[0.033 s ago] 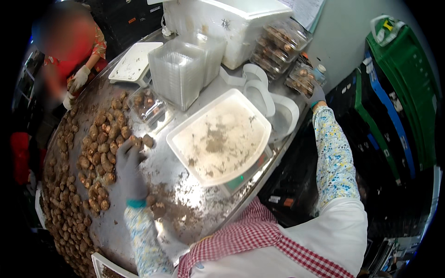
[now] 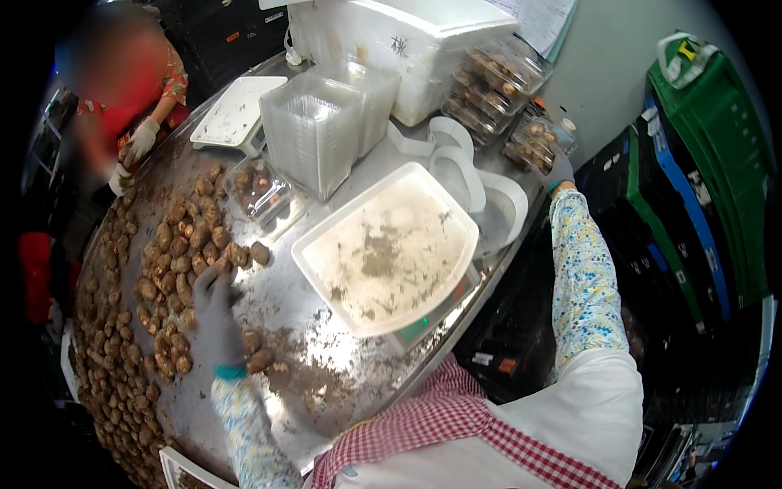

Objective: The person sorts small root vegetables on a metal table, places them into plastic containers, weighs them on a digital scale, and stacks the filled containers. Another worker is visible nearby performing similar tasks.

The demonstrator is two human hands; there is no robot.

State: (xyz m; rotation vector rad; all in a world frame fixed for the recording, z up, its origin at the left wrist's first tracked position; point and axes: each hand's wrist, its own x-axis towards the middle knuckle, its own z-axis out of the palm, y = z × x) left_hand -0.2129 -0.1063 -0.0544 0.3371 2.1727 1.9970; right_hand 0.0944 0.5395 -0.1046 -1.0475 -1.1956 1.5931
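Observation:
My left hand (image 2: 218, 314), in a grey glove, reaches to the loose pile of brown tubers (image 2: 179, 253), fingers slightly bent and apart at its near side. A few more tubers (image 2: 257, 359) lie beside that wrist. My right hand (image 2: 555, 171), also gloved, grips a clear clamshell of tubers (image 2: 528, 143) at the table's far right, below stacked filled clamshells (image 2: 497, 81). Between my hands, a dirt-specked white tray (image 2: 383, 244) rests on a scale (image 2: 428, 322). Another filled clamshell (image 2: 257, 191) sits behind the pile, near a stack of empty plastic containers (image 2: 314, 134).
A co-worker (image 2: 130, 106) with white gloves stands at the far left of the steel table (image 2: 289, 407). A white foam box (image 2: 423, 57), a second scale (image 2: 236, 110) and white strip loops (image 2: 497, 212) occupy the back and right. Green and black crates (image 2: 700, 187) stand at right.
My left hand has shifted left and slightly down along the pile. My right hand stays on the clamshell. The scene has shifted slightly downward in view.

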